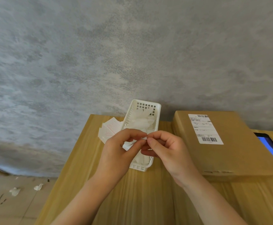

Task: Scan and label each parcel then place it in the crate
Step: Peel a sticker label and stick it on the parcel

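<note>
A brown cardboard parcel [240, 148] lies on the wooden table [142, 195] at the right, with a white barcode label [205, 129] on its top. In front of a white plastic basket [157, 109], my left hand [118, 153] and my right hand [168, 151] meet. Together they pinch a small white label sheet [130, 145] at its upper edge, thumbs and forefingers touching it. Most of the sheet is hidden by my fingers.
The basket holds crumpled white backing papers. A loose pile of white labels with red print [109, 129] lies left of the basket. A dark device with a blue screen [270, 148] sits behind the parcel at the far right. Paper scraps [38, 186] lie on the floor at left.
</note>
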`<state>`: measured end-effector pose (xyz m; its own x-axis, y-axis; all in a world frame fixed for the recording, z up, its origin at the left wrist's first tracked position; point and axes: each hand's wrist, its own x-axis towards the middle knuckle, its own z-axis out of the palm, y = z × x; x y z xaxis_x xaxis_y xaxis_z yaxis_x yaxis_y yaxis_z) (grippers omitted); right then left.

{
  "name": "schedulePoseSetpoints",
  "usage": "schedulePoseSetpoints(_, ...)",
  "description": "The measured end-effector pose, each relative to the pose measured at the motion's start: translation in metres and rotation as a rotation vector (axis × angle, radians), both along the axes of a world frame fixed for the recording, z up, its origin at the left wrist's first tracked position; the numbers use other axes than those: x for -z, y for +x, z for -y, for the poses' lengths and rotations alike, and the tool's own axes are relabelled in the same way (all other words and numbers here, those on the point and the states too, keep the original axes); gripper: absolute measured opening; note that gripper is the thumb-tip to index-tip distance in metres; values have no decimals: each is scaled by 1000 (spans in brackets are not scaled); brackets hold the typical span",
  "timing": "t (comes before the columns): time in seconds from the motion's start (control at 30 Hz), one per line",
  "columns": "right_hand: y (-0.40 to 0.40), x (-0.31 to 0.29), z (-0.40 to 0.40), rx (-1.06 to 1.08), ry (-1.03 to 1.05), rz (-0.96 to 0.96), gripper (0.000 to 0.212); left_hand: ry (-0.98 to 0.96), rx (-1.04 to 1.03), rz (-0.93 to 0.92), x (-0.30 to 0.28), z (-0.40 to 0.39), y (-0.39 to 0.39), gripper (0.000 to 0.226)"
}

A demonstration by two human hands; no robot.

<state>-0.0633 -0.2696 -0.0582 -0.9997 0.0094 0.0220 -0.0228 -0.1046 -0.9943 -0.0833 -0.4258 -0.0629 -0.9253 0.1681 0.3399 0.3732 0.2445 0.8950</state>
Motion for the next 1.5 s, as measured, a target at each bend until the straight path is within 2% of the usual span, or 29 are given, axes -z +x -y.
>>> schedulePoseSetpoints(0.27,1,-1,-1,2,79,-91,10,25,8,17,-1,0,3,18)
schedulePoseSetpoints(0.43,6,-1,0,71,474,-343,10,-170,-19,-81,-3,5,2,5)
schedulePoseSetpoints(0.47,7,-2,0,78,545,-394,8,-213,-34,-115,-3,7,1,10)
schedulePoseSetpoints(0.53,7,-4,0,89,635,-453,8,-258,-42,-127,-2,10,0,16)
schedulePoseSetpoints(0.67,5,-3,4,71,722,-472,8,-274,-71,-91,3,15,-1,7)
schedulePoseSetpoints(0.8,0,4,9,41,655,-388,9,-264,-91,-62,3,20,-1,7)
schedulePoseSetpoints(0.9,-7,5,3,90,457,-185,11,-125,-147,24,2,33,-10,16)
schedulePoseSetpoints(0.97,-13,6,-3,169,283,-53,14,-48,-237,78,1,50,-20,22)
schedulePoseSetpoints(1.03,-21,9,-15,285,248,6,19,-29,-335,89,1,67,-28,22)
schedulePoseSetpoints(1.2,-39,0,-44,612,161,5,23,-100,-497,16,4,100,-34,18)
schedulePoseSetpoints(1.23,-41,-4,-48,629,228,-34,21,-144,-500,-10,4,103,-34,16)
schedulePoseSetpoints(1.3,-48,-10,-51,579,496,-144,16,-244,-496,-48,4,107,-33,13)
schedulePoseSetpoints(1.4,-59,-12,-36,369,879,-306,9,-329,-509,-77,2,105,-31,7)
schedulePoseSetpoints(1.5,-71,-12,-15,201,1169,-327,9,-319,-497,-112,-1,100,-28,6)
